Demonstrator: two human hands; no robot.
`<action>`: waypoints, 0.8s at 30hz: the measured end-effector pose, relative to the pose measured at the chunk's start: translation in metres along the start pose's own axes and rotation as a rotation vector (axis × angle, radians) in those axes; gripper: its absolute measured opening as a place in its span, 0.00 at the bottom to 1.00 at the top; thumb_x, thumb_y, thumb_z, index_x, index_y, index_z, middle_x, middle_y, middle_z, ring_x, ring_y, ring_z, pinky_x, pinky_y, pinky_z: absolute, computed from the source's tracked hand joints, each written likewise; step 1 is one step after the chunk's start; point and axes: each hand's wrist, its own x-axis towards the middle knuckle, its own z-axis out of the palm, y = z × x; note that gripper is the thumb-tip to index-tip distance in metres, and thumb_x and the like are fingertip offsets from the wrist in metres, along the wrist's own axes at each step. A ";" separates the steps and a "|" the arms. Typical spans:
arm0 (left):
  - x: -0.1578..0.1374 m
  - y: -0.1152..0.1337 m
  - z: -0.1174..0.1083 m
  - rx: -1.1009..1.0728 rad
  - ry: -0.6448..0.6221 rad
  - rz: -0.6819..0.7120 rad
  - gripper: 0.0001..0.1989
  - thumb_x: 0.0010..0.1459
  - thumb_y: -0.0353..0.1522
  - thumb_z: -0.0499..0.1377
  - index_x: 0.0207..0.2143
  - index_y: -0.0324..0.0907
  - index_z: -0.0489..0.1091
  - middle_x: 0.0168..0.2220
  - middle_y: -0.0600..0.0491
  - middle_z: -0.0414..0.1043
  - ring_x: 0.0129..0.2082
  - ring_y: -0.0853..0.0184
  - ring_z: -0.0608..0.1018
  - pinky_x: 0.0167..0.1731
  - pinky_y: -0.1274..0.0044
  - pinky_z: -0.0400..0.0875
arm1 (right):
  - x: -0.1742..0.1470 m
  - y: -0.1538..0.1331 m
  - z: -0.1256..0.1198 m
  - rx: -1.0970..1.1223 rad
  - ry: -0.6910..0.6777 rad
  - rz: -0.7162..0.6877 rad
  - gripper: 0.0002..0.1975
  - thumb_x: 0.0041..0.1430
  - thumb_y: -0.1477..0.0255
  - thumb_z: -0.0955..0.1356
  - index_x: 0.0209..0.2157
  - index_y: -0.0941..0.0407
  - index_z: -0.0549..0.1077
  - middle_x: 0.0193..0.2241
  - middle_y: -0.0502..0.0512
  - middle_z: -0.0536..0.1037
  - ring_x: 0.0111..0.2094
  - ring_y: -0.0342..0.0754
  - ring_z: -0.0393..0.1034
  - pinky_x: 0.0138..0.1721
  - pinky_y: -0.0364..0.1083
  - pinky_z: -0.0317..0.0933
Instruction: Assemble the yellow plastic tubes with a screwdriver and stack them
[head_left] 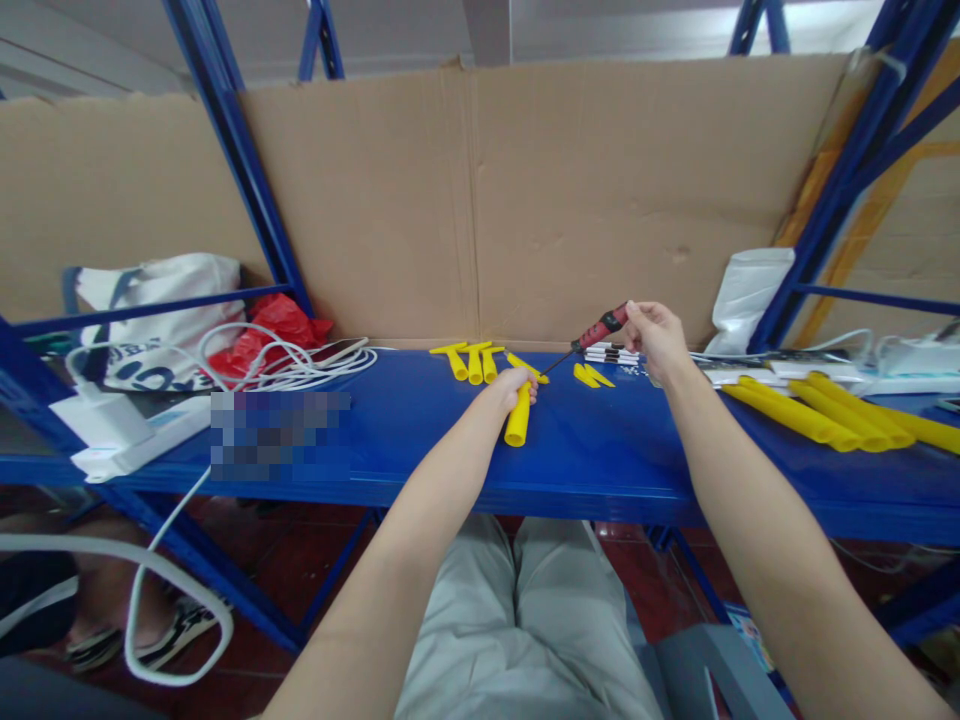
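Observation:
Closed round a yellow tube (517,425), my left hand (516,388) holds it low over the blue shelf, its open end towards me. My right hand (654,332) grips the rear end of a red and black screwdriver (600,328). The screwdriver slants down to the left, and its thin shaft reaches my left hand; the tip is hidden at the fingers. Behind my left hand lies a slim yellow piece (527,366). Small pointed yellow pieces (586,376) rest between my hands. To the left stand several yellow T-shaped pieces (474,366).
Longer yellow tubes (795,412) lie on the right of the blue shelf (420,440). White cables (300,365), a red plastic bag (274,325) and a power strip (150,440) occupy the left. A cardboard wall (525,200) closes the back. Another person's legs (112,580) show at lower left.

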 end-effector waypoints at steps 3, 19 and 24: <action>0.001 0.000 0.000 -0.020 0.004 -0.009 0.11 0.50 0.17 0.49 0.22 0.38 0.60 0.13 0.59 0.55 0.11 0.76 0.57 0.11 0.84 0.51 | 0.001 0.004 0.001 -0.024 0.063 -0.012 0.22 0.40 0.56 0.73 0.23 0.53 0.59 0.12 0.40 0.62 0.09 0.36 0.53 0.08 0.38 0.46; -0.003 0.000 0.002 0.012 0.016 0.014 0.10 0.50 0.17 0.49 0.25 0.38 0.61 0.13 0.59 0.56 0.11 0.77 0.57 0.11 0.83 0.52 | 0.000 0.000 -0.001 0.091 -0.001 0.092 0.15 0.47 0.62 0.71 0.26 0.55 0.62 0.13 0.41 0.63 0.11 0.36 0.54 0.11 0.37 0.49; -0.002 0.000 0.002 0.013 0.016 0.012 0.09 0.50 0.17 0.49 0.27 0.37 0.62 0.14 0.60 0.56 0.11 0.77 0.57 0.11 0.84 0.52 | 0.001 0.002 0.000 0.095 0.050 0.113 0.20 0.43 0.61 0.73 0.23 0.54 0.59 0.13 0.40 0.61 0.11 0.36 0.54 0.11 0.37 0.49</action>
